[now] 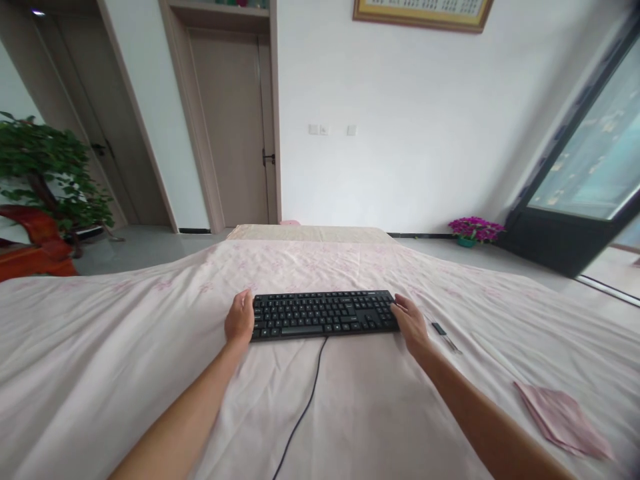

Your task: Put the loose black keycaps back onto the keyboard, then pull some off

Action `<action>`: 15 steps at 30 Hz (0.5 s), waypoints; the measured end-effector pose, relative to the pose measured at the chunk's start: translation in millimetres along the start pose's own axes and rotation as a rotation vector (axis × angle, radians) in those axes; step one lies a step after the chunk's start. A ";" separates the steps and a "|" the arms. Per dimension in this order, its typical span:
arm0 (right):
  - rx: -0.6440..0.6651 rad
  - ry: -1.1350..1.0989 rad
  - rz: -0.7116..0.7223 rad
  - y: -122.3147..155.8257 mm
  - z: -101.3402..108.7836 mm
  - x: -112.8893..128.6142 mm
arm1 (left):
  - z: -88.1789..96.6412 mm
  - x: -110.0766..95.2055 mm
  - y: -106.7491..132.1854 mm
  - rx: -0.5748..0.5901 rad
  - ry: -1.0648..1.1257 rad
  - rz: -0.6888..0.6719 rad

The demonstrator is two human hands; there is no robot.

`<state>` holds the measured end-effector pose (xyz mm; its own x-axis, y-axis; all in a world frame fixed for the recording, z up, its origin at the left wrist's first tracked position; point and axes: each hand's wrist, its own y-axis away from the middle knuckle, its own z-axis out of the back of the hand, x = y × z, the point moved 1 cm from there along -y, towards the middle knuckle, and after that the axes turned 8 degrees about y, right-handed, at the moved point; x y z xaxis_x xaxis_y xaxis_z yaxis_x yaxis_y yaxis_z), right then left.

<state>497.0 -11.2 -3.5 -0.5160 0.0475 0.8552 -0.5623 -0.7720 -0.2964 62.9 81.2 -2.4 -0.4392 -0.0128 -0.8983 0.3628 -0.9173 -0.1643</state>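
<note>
A potted plant [45,167] stands far left, off the pale pink sheet [125,347]. The left hand [240,319] cups the left end of the black keyboard [323,313], fingers curled against its edge. The keyboard lies flat and square at the middle of the sheet, its cable [305,407] trailing toward the viewer. The right hand [410,321] rests on the right end, fingers extended; whether they pinch it I cannot tell. Bracketing both ends likely keeps the board level. A small dark stick [440,329] and a folded cloth [563,417] lie to the right. Key legends and the framed writing [423,12] are too small to read
</note>
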 end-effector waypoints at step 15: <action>-0.073 0.376 -0.020 -39.9 0.6 -21.0 | -52.8 -21.0 -9.7 0.106 -0.195 -0.079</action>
<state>530.7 18.2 -9.3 -0.6976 0.3021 0.6497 -0.6126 -0.7218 -0.3221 112.0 111.4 -3.5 -0.6174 -0.0064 -0.7866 0.2373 -0.9549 -0.1785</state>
